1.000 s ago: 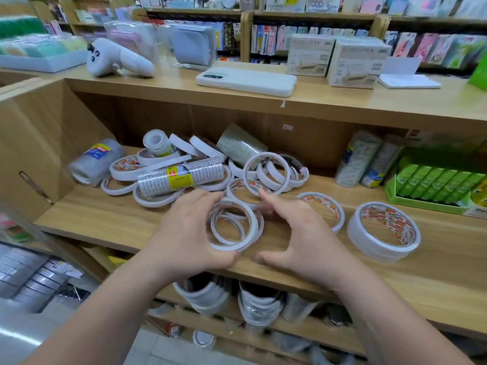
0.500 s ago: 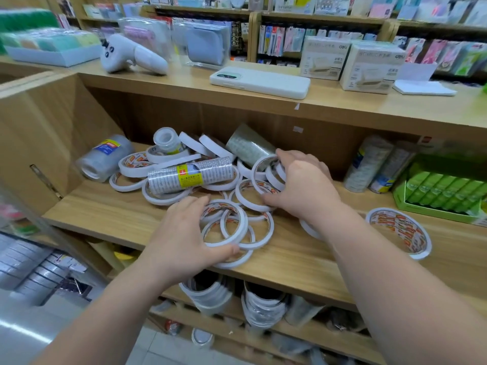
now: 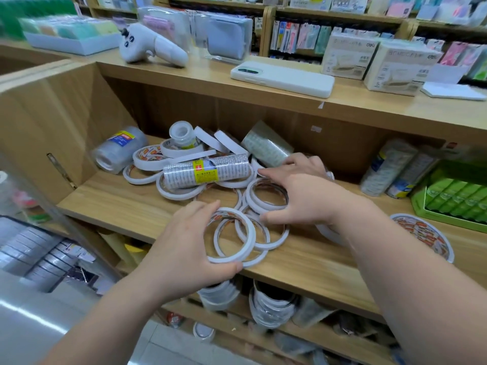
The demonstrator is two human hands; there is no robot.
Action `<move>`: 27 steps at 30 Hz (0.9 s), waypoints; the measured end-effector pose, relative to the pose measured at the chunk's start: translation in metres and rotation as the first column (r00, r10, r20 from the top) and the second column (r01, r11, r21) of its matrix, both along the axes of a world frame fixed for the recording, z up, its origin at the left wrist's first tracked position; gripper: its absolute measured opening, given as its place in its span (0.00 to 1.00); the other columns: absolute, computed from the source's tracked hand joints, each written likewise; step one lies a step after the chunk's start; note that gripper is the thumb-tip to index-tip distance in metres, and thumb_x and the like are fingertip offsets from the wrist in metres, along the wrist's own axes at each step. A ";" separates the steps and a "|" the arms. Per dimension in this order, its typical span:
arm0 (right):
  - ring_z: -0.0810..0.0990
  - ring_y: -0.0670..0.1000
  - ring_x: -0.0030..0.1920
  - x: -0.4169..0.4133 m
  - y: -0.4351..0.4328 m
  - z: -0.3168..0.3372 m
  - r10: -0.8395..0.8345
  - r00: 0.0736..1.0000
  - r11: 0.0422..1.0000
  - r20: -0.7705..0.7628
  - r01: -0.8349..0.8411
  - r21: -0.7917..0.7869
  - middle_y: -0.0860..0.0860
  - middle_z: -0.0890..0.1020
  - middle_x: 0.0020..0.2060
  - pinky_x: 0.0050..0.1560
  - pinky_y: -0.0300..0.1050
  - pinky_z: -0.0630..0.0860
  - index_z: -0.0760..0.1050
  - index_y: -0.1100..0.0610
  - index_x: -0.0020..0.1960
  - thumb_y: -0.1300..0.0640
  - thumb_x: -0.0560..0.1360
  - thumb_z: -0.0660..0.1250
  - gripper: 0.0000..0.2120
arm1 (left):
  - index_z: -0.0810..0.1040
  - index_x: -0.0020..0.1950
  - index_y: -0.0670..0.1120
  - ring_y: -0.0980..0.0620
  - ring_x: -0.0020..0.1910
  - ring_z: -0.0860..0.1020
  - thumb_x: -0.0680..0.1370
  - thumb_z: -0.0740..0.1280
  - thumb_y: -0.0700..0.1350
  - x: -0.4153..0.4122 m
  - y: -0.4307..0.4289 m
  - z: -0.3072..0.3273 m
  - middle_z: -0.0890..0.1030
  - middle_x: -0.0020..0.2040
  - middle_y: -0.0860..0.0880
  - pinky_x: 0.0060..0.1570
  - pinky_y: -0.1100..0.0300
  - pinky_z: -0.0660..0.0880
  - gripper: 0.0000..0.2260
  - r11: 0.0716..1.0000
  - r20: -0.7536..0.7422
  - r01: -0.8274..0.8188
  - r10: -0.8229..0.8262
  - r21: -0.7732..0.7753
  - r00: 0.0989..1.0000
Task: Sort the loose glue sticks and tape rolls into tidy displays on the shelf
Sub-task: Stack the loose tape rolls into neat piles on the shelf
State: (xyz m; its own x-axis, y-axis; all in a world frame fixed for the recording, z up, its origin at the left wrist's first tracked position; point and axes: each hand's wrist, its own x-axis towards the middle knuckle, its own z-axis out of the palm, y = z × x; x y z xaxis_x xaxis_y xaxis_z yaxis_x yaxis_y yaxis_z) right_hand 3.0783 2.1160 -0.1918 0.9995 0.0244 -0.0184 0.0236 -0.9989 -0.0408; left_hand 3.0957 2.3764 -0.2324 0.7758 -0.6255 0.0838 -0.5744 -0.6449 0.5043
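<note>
Tape rings (image 3: 232, 234), thin white hoops, lie loose and overlapping at the centre of the frame on the wooden shelf (image 3: 113, 204). The left hand (image 3: 189, 246) comes in from the lower left and grips the nearest of them, its thumb under the near edge and its fingers curled over the far side. Just right of centre, the right hand (image 3: 297, 196) spans a small stack of rings (image 3: 267, 197), pinching it between the thumb in front and the fingers behind. Behind both hands, toward the back of the shelf, a wrapped sleeve of rolls (image 3: 205, 172) with a yellow label lies on its side across more loose white rings. Further left, against the side wall, is a clear pack of tape (image 3: 118, 150) with a blue and yellow label. At the right edge, glue sticks (image 3: 461, 198) lie side by side in a green tray (image 3: 448, 221). A wide printed roll (image 3: 419, 229) lies flat in front of it, beside the right forearm. On the board above, a white phone (image 3: 282, 79) lies flat at upper centre and a white controller (image 3: 150, 47) to its left.
</note>
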 end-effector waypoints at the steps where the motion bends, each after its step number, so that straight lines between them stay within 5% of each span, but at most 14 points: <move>1: 0.61 0.50 0.67 0.002 0.000 0.001 -0.002 1.000 0.999 -0.005 0.001 -0.038 0.44 0.76 0.66 0.65 0.53 0.62 0.60 0.42 0.78 0.18 0.61 0.60 0.51 | 0.56 0.81 0.54 0.60 0.74 0.57 0.65 0.75 0.67 -0.001 -0.003 -0.001 0.61 0.74 0.59 0.69 0.66 0.56 0.51 1.000 0.006 -0.003 0.003 -0.006 1.000; 5: 0.61 0.51 0.66 0.003 0.002 0.003 -0.044 0.999 0.994 -0.024 0.042 -0.102 0.45 0.77 0.64 0.62 0.50 0.62 0.63 0.43 0.76 0.16 0.60 0.57 0.52 | 0.56 0.81 0.52 0.56 0.73 0.61 0.62 0.71 0.73 -0.006 -0.016 -0.008 0.63 0.72 0.57 0.73 0.58 0.61 0.54 1.000 0.053 -0.014 0.014 0.001 0.998; 10: 0.48 0.44 0.46 -0.012 0.007 0.015 -0.133 0.990 0.989 -0.040 0.130 -0.070 0.49 0.72 0.65 0.52 0.46 0.55 0.65 0.42 0.74 0.23 0.67 0.65 0.42 | 0.55 0.81 0.52 0.55 0.73 0.61 0.61 0.72 0.74 -0.010 -0.032 -0.007 0.62 0.73 0.57 0.73 0.58 0.59 0.55 0.999 0.074 -0.049 0.047 0.019 0.996; 14: 0.57 0.56 0.66 -0.008 0.004 0.008 -0.207 0.976 0.978 -0.074 0.206 -0.013 0.51 0.65 0.70 0.60 0.49 0.63 0.63 0.39 0.73 0.21 0.62 0.66 0.44 | 0.54 0.81 0.52 0.55 0.72 0.61 0.62 0.74 0.70 -0.014 -0.039 -0.006 0.62 0.71 0.58 0.72 0.60 0.59 0.54 0.999 0.090 -0.027 0.024 0.026 0.996; 19: 0.60 0.55 0.65 -0.007 -0.001 0.002 -0.241 0.968 0.959 -0.070 0.248 0.134 0.49 0.67 0.65 0.64 0.52 0.65 0.64 0.39 0.71 0.24 0.57 0.71 0.47 | 0.56 0.80 0.54 0.57 0.72 0.61 0.62 0.76 0.64 -0.011 -0.034 -0.004 0.63 0.71 0.59 0.72 0.63 0.59 0.52 1.000 0.059 -0.008 0.007 0.011 0.998; 23: 0.64 0.50 0.67 -0.015 -0.004 0.009 -0.164 0.981 0.972 0.099 0.144 0.183 0.45 0.73 0.63 0.68 0.51 0.63 0.65 0.43 0.71 0.24 0.56 0.72 0.49 | 0.58 0.79 0.57 0.61 0.72 0.60 0.62 0.77 0.62 -0.007 -0.017 0.003 0.61 0.67 0.65 0.67 0.67 0.58 0.49 1.000 0.016 0.002 -0.002 -0.006 1.000; 27: 0.71 0.46 0.63 -0.039 -0.016 0.018 -0.190 0.961 0.913 0.203 0.097 0.395 0.43 0.73 0.62 0.66 0.46 0.70 0.65 0.44 0.71 0.28 0.58 0.76 0.47 | 0.62 0.77 0.61 0.64 0.71 0.62 0.57 0.75 0.65 -0.002 0.006 0.016 0.64 0.70 0.65 0.68 0.66 0.60 0.50 1.000 0.017 0.025 -0.025 -0.005 1.000</move>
State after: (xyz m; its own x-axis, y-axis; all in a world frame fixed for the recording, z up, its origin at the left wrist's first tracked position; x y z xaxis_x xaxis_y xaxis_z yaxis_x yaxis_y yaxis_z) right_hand 3.0393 2.0999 -0.1735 0.9673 -0.1611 0.1958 -0.0640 -0.9023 -0.4264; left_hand 3.0938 2.3821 -0.2163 0.7582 -0.6443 0.1001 -0.5989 -0.6274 0.4978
